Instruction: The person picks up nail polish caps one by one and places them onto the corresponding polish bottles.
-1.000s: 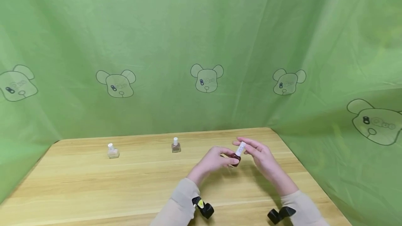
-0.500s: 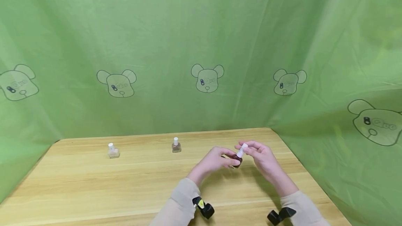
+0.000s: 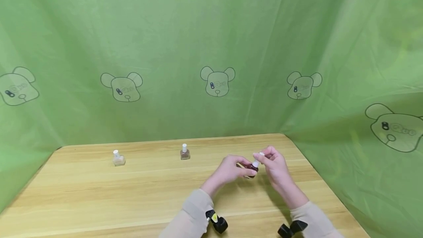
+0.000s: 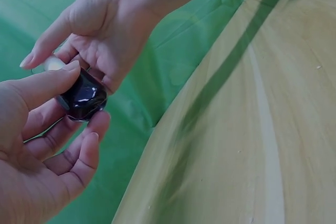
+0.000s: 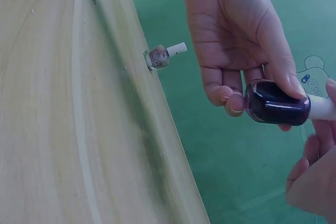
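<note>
The left hand [image 3: 231,170] has its thumb and fingers [image 5: 231,95] curled round the dark red polish bottle [image 5: 275,103], held clear above the tabletop [image 3: 99,194] between the two hands. The right hand [image 3: 275,168] pinches the bottle's white cap [image 3: 257,161] between thumb and fingertips.

A second ago the right fingers lay nearly straight along the cap, which stood out long and plain above the bottle. Half a second ago they had begun to bend over it. Now they are closed round it, so that only its base shows beside the left thumb, and both hands have drawn a little nearer together. This reads as a grip tightened on the cap for turning it, with the bottle braced in the left hand.

Whether the cap is loosened or tight cannot be told: the joint lies behind the fingers in every view. The left wrist view shows only a pale end of the cap, and the right wrist view cuts off most of the right hand.

Well away from the left fingers, a pinkish bottle [image 3: 184,152] and, farther still, a clear bottle [image 3: 118,158] stand upright on the tabletop before the green cloth [image 3: 211,28].
</note>
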`<state>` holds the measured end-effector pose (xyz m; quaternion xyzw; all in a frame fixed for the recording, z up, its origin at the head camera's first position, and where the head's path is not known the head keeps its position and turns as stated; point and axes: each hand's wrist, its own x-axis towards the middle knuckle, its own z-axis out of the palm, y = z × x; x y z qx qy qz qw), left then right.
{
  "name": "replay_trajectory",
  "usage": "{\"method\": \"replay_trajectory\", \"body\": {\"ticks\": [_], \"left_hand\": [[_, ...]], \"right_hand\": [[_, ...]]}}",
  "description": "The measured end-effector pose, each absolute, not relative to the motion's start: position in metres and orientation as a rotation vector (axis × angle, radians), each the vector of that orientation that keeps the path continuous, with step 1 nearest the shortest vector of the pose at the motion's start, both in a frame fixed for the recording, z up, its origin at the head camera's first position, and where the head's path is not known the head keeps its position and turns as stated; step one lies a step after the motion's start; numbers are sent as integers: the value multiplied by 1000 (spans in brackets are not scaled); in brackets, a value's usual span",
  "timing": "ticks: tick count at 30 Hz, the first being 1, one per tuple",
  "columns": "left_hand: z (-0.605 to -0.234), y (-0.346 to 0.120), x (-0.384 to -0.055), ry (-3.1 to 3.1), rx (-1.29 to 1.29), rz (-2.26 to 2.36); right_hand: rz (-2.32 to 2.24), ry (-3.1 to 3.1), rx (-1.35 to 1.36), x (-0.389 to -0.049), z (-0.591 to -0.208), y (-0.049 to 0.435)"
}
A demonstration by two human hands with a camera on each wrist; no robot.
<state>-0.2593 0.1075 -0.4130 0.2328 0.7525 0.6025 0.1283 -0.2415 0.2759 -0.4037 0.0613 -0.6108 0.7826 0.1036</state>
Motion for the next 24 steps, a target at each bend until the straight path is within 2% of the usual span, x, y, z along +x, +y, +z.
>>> {"method": "replay_trajectory", "body": {"ticks": [6,16,24], "left_hand": [[-412,112,-258,2207,659,1780],[-407,104,-261,2120,652,1837],[-407,96,-266,2089,713,1774]], "right_hand": [[2301,-1763,160,-242,-401,275],[2292,-1965,705,-247,-401,296],[2272,-2133,745,-249,-400,302]]}}
